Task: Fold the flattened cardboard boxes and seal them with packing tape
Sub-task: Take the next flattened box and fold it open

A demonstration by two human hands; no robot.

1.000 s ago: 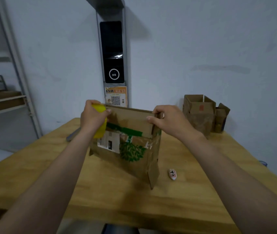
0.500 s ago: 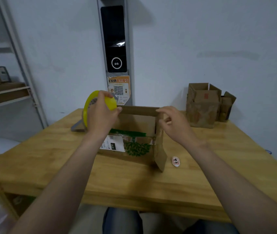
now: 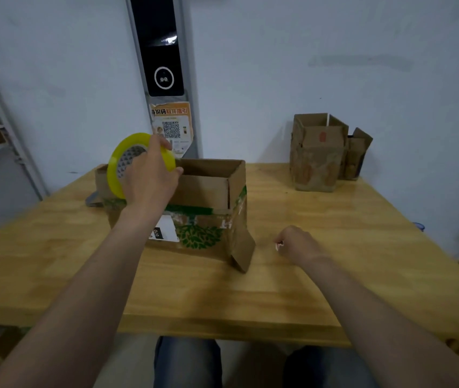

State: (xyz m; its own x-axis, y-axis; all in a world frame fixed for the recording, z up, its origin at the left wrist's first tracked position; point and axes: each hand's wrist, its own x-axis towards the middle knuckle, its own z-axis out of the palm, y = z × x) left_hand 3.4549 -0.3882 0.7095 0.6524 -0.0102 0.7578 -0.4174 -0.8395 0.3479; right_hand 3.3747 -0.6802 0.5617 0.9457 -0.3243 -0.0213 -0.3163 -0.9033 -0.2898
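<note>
While the left hand (image 3: 150, 177) grips the yellow tape roll (image 3: 131, 155) over the open cardboard box (image 3: 203, 219) on the counter (image 3: 334, 219), the right hand (image 3: 298, 243) curls round a small white object (image 3: 278, 245); the box, likely light and floppy, wants holding at its corners.

worn: 2 forearms (image 3: 96, 275) bare | legs: blue denim trousers (image 3: 187, 359)

Head view looks forward-down, close over table (image 3: 334, 219)
</note>
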